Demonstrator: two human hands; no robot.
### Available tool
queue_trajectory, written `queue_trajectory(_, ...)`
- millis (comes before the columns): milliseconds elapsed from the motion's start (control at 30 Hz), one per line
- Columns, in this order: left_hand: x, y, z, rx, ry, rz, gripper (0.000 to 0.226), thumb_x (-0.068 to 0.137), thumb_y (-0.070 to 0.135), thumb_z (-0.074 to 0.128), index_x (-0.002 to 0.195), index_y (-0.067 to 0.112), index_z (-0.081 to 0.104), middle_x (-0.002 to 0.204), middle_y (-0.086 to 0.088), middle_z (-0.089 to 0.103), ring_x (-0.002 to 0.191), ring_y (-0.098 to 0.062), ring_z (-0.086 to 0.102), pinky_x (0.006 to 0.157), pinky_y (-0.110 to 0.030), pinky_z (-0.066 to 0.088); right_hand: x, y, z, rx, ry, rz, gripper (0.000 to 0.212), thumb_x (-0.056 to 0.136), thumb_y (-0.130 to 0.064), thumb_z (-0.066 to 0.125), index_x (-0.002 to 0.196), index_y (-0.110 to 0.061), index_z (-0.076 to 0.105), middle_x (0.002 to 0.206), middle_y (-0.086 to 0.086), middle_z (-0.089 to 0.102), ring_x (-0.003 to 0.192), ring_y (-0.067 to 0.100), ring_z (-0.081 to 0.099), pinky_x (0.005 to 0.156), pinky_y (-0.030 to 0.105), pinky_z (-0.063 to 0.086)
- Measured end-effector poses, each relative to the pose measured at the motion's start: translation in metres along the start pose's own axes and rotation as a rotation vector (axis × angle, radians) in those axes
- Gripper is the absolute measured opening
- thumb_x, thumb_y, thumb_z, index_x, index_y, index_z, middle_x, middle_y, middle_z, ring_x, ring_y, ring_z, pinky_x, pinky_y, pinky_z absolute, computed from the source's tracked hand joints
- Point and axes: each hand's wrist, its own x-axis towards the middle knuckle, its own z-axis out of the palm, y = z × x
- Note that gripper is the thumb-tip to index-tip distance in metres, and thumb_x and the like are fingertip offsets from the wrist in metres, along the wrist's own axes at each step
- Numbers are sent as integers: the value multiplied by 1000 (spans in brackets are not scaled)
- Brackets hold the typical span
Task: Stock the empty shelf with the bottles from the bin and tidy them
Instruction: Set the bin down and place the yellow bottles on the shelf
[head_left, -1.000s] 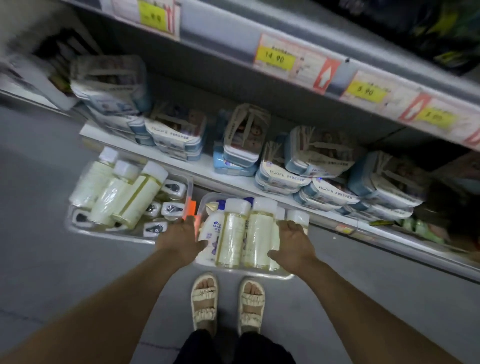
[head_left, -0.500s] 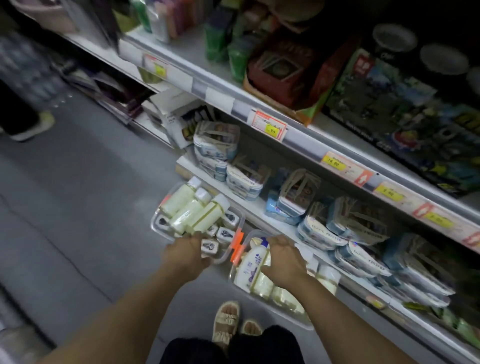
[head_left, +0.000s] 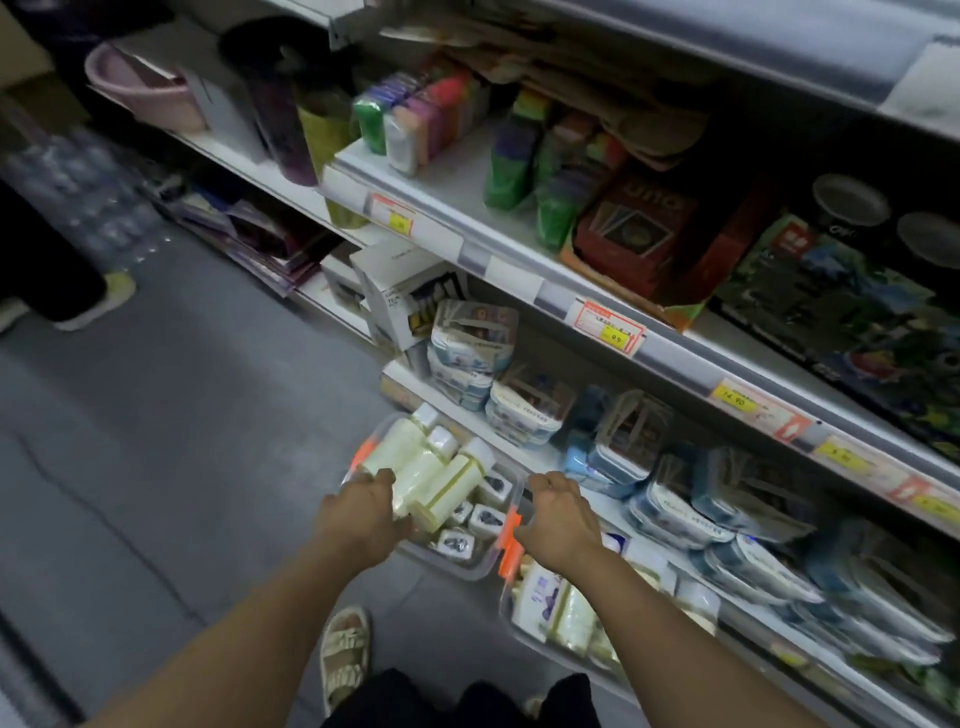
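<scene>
Down low, my left hand (head_left: 363, 512) curls its fingers over the near-left rim of the left bin (head_left: 470, 564), touching the bases of the bottles (head_left: 421, 475) lying in it. My right hand (head_left: 556, 512) hooks over the bin's right edge beside an orange clip (head_left: 508, 538); whether the fingers close round the rim I cannot tell. Three pale yellow bottles with white caps lie side by side, caps pointing away from me, on top of small white jars (head_left: 470, 525). A second bin (head_left: 566, 618) sits just beside it under my right forearm, holding more bottles. Both bins rest on the grey floor (head_left: 156, 441) against the low shelf (head_left: 545, 457), which is stacked with blue-and-white packs (head_left: 524, 410). Above runs a shelf edge with price tags (head_left: 610, 327). My sandalled foot (head_left: 345, 652) is below the bins.
</scene>
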Motion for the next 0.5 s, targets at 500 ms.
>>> queue_trajectory(500,99,-99,-26,120,-129,149,57,91,52,50,134,18,38,131,-7,50,119,-24,50,93,-37,42,68,-95,49,147,21,243,62,87,-36,61,138,-11,37,143,13,37,132,29,35,105,35,35)
